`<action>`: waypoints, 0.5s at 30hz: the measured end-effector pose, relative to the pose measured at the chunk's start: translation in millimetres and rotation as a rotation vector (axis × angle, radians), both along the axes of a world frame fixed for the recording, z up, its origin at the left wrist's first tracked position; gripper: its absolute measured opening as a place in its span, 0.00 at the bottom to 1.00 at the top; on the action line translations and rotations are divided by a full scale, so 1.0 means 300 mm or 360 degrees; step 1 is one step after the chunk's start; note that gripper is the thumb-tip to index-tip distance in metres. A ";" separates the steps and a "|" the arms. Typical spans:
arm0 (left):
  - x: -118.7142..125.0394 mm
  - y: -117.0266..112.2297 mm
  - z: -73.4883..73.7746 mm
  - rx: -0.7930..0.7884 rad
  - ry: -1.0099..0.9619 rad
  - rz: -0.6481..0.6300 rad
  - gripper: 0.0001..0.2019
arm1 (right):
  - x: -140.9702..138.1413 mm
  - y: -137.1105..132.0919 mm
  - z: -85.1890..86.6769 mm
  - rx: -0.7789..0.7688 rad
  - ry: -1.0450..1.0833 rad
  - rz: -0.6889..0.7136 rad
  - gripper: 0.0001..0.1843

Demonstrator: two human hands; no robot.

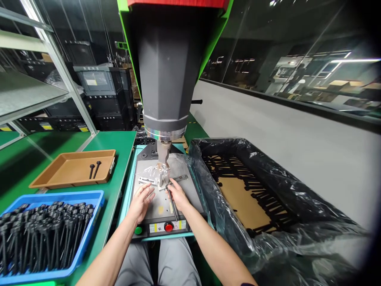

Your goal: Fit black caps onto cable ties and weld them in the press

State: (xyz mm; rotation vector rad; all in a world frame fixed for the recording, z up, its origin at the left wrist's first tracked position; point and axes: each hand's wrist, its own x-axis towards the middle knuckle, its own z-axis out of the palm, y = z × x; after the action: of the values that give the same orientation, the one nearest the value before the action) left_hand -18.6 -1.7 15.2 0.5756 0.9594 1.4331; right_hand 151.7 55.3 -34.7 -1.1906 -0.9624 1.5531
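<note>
My right hand [178, 195] pinches a thin black rod-shaped part [173, 203] just in front of the fixture on a machine's grey base plate [154, 209]. The rod's free end points down toward the plate's front edge. My left hand [142, 202] is held to the left of the fixture, fingers partly curled and apart, with nothing visible in it. Between the hands, the machine's metal tool tip [163, 153] comes down to a small metal fixture [162, 178] with clear plastic film around it. The exact contact between rod and fixture is hard to make out.
A blue tray [101, 198] piled with black rod-shaped parts stands left, below a brown tray [71, 169] holding two. At right, a plastic-lined box [222, 198] holds more parts on cardboard. The base's front has green [138, 230] and red buttons [168, 227]. The machine head [166, 71] hangs overhead.
</note>
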 end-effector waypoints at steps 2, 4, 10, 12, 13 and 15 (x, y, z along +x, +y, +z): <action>0.015 0.016 0.009 -0.0016 -0.0061 -0.0009 0.19 | -0.006 0.025 -0.001 0.0055 -0.0004 0.0006 0.38; 0.026 0.031 0.014 -0.0039 -0.0033 0.0038 0.18 | -0.003 0.055 0.001 0.0117 -0.0064 -0.0003 0.39; 0.057 0.060 0.034 0.0089 0.0209 0.0128 0.18 | 0.064 0.156 0.042 0.0225 -0.0146 0.0032 0.43; 0.076 0.063 0.045 0.0152 0.0319 0.0120 0.20 | 0.107 0.186 0.069 0.0288 -0.0109 -0.0012 0.44; 0.088 0.063 0.050 0.0174 0.0356 0.0126 0.21 | 0.131 0.201 0.085 0.0320 -0.0090 -0.0057 0.44; 0.114 0.063 0.061 0.0211 0.0380 0.0142 0.25 | 0.182 0.231 0.118 0.0385 -0.0057 -0.0195 0.46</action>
State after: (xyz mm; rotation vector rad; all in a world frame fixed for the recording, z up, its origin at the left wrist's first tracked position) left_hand 15.6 17.3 33.6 0.8248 1.0939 1.5393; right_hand 206.2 124.5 0.8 -1.0876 -1.0483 1.2830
